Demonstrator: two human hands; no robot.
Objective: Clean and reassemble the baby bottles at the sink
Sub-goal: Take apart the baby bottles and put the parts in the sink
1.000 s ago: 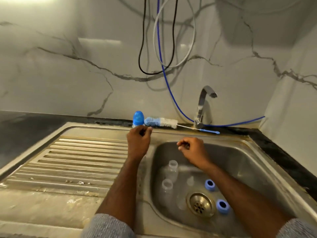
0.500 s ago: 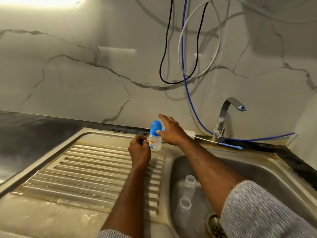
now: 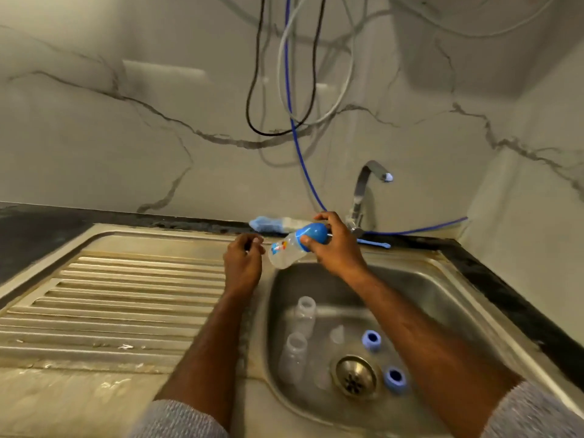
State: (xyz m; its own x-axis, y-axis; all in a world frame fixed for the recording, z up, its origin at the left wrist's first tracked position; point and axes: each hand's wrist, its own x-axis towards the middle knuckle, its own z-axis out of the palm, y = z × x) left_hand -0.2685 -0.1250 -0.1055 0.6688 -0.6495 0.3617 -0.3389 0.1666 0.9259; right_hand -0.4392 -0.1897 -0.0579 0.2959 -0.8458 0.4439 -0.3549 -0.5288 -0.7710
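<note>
My right hand (image 3: 336, 248) grips the blue cap of an assembled baby bottle (image 3: 286, 250) and holds it tilted, base to the lower left, above the back rim of the sink basin (image 3: 436, 298). Just left of the bottle, my left hand (image 3: 243, 260) hovers over the drainboard with loosely curled fingers and holds nothing I can see. Inside the basin lie two clear open bottles (image 3: 304, 317) (image 3: 294, 355), a clear teat (image 3: 337, 334) and two blue collar rings (image 3: 371, 339) (image 3: 395, 377) beside the drain (image 3: 354, 376).
A blue and white bottle brush (image 3: 275, 223) lies along the back ledge by the tap (image 3: 363, 197). Black, white and blue cables (image 3: 294, 121) hang down the marble wall. The ribbed steel drainboard (image 3: 120, 298) spreads to the left, with dark counter (image 3: 505, 308) on the right.
My right hand took the capped bottle from the back ledge, lifted it and tipped it over the basin. My left hand let go of it and stays beside it.
</note>
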